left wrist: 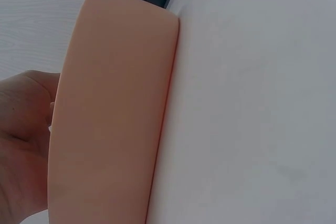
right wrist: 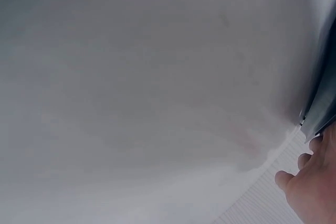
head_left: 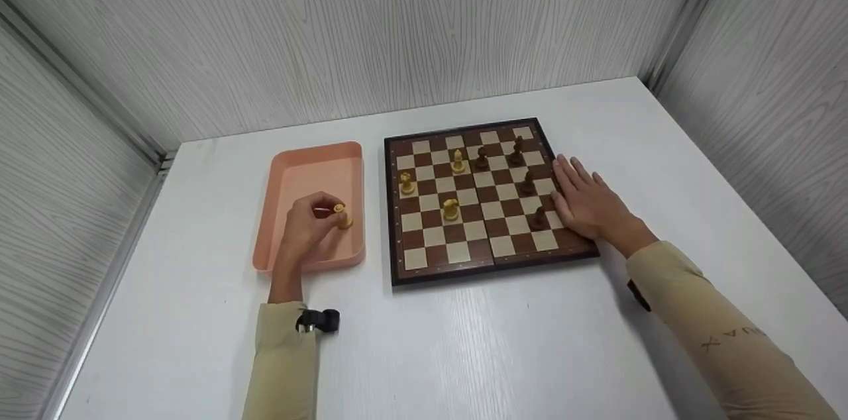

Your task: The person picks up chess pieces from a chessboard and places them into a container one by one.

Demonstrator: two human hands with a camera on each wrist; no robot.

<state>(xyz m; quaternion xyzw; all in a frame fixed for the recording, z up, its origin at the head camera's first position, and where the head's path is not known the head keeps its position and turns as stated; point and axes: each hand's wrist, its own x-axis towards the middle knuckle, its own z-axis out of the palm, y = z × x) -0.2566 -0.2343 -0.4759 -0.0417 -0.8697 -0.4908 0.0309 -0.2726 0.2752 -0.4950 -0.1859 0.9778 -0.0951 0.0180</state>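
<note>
In the head view my left hand (head_left: 310, 224) reaches into the pink tray (head_left: 266, 208) and pinches a light yellow chess piece (head_left: 345, 218) between thumb and fingers. The piece stands over the tray's right side. The left wrist view shows the tray's outer wall (left wrist: 110, 108) hiding most of that hand. My right hand (head_left: 589, 205) lies flat, fingers straight, along the right edge of the chessboard (head_left: 490, 266). On the board are a light rook (head_left: 407, 183), a light bishop (head_left: 458, 161), a light knight (head_left: 451, 210) and several dark pieces, among them a dark pawn (head_left: 481, 158).
Tray and board sit side by side on a white table (head_left: 450, 347), with a narrow gap between them. Wood-grain panels (head_left: 371, 29) enclose the table at the back and both sides. A black device (head_left: 321, 320) is strapped at the left sleeve.
</note>
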